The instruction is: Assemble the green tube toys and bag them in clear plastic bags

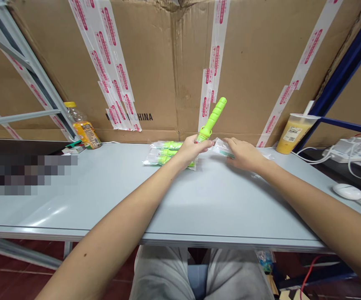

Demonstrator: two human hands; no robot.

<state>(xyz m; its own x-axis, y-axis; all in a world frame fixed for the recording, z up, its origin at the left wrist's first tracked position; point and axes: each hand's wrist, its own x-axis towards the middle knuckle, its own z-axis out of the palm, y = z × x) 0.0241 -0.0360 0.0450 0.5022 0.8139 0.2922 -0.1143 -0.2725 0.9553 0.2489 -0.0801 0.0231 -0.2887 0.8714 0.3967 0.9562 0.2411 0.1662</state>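
My left hand (189, 151) is closed around the lower end of a lime-green stick with a ridged handle (213, 118), which tilts up to the right. Its kind is not clear. Under and behind that hand lie several clear plastic packets (160, 156) with similar green things inside. A short way to the right, my right hand (244, 153) has its fingers bent over a clear plastic bag (221, 147) and grips it near the table. The lower end of the green stick is hidden by my left fingers.
On the grey table (105, 200), a juice bottle (86, 131) stands at back left and a cup of yellow drink (294, 133) at back right. A white mouse (348, 191) and power strip (355, 150) lie right. A cardboard wall (155, 62) closes the back.
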